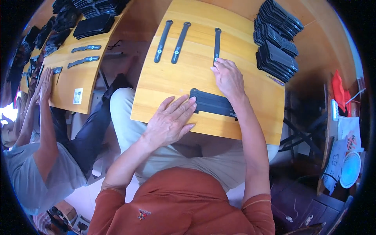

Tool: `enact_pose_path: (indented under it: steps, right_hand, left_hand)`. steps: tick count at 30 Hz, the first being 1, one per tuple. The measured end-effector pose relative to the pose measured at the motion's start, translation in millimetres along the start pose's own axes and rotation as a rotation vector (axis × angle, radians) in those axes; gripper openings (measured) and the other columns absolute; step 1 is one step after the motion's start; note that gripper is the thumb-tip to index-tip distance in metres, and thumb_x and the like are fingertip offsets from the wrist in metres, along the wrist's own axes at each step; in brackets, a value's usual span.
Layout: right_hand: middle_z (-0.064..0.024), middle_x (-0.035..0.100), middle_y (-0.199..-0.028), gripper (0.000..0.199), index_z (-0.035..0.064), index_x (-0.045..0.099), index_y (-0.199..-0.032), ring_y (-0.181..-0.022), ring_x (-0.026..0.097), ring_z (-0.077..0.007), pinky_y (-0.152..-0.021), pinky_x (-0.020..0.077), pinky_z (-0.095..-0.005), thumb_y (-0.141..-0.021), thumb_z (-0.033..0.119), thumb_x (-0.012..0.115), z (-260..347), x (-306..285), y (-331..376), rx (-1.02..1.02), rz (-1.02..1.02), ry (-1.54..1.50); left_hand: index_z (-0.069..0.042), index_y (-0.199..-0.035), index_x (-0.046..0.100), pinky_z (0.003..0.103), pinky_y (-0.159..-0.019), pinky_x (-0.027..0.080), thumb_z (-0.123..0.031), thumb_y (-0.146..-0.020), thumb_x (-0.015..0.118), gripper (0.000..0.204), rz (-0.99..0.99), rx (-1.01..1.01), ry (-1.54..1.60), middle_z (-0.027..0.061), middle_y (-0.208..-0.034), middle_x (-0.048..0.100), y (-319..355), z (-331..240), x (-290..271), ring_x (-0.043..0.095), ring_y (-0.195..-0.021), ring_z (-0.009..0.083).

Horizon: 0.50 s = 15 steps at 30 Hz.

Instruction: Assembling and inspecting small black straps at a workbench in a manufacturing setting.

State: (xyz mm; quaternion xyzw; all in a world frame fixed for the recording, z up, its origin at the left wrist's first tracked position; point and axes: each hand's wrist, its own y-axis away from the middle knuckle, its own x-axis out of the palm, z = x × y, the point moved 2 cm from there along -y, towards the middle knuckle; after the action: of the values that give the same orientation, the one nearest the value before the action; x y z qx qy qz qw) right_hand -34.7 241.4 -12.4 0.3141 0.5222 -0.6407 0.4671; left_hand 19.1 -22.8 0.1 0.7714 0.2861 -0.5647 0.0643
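My right hand (pixel 229 78) has its fingers pinched on the near end of a dark strap (pixel 217 41) with a round hole at its far end, lying lengthwise on the wooden table (pixel 156 88). To its left lie two similar straps, one at the outer side (pixel 163 41) and another beside it (pixel 181 42). Nearer to me, several dark straps rest crosswise in a flat group (pixel 215 103). Stretched out flat, my left hand (pixel 168 121) touches the left end of that group with its fingertips. My right forearm passes over the group's right end.
Bundled black straps (pixel 276 56) are piled at the table's right back edge, with a small slim tool (pixel 275 80) beside them. At left, a co-worker's hands (pixel 45 86) are over another table (pixel 64 88) bearing straps and black stacks. A cluttered shelf stands at far right.
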Motion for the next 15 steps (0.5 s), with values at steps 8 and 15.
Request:
enact_pose_path:
  steps: [8,15]
  right_hand:
    - [-0.0121,0.075,-0.098,0.009,0.0022,0.069,-0.103,-0.091,0.072,-0.0287,-0.075,0.0595,-0.0375,-0.095,0.005,0.066,-25,-42,32,-0.172,-0.102,0.196]
    - [-0.0095,0.066,-0.08,0.012,0.0034,0.068,-0.101,-0.068,0.067,-0.0285,-0.058,0.0548,-0.0366,-0.089,0.003,0.072,56,-111,123,-0.127,-0.556,0.059]
  left_hand:
    - [-0.004,-0.136,0.063,0.047,-0.12,0.033,-0.035,-0.096,0.067,0.051,-0.03,0.016,0.028,0.0095,-0.153,0.052,-5,0,-1,0.043,-0.146,0.027]
    - [0.002,-0.13,0.065,0.035,-0.092,0.058,-0.021,-0.097,0.073,0.041,-0.198,-0.404,0.976,0.0188,-0.13,0.068,-3,-40,-5,0.07,-0.111,0.0243]
